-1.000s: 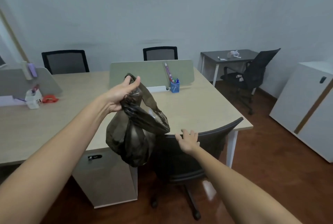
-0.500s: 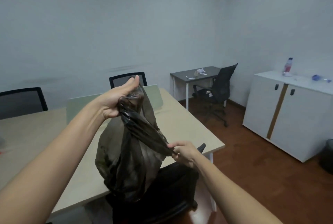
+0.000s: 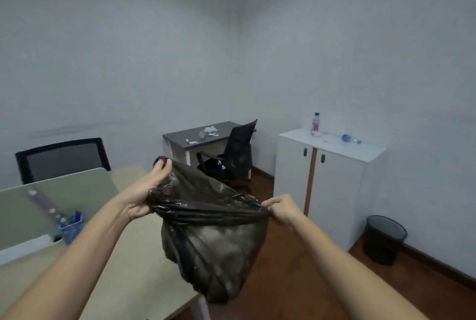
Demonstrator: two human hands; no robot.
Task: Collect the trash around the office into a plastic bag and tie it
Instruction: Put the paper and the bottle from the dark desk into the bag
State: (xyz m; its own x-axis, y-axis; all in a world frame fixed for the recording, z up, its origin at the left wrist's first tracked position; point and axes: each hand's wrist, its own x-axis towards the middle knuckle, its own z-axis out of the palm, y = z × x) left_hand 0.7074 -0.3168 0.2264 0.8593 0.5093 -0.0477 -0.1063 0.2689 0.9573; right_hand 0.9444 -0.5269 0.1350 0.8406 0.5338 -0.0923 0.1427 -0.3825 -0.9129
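Big pale surface (image 3: pixel 134 263) along the lower left of the frame, with a green divider (image 3: pixel 51 206) on it and a blue cup (image 3: pixel 70 227) of pens. White cabinet (image 3: pixel 334 191) at the middle right. On top of it, a bottle (image 3: pixel 316 124) standing up and some small blue bits (image 3: pixel 347 138) near it. Small dark surface (image 3: pixel 195 136) in the middle, back by the wall, with crumpled white scraps (image 3: pixel 210 131) lying on it. Black chair (image 3: pixel 234 152) just beside it. Black bin (image 3: pixel 385 238) on the floor at the lower right.

Dark plastic bag (image 3: pixel 213 250) hanging in the lower middle, held up in the air. Lumpy and partly full, so probably some trash already inside. Top edge pulled out wide, not tied.

Left hand (image 3: pixel 146 191) closed tight on the left side of the bag's top, raised a little higher. Right hand (image 3: pixel 282 209) pinching the right side of the top, fingers closed on the plastic.

Looks about half done. Scraps, bottle and blue bits probably still to pick up. Tying the knot comes last.
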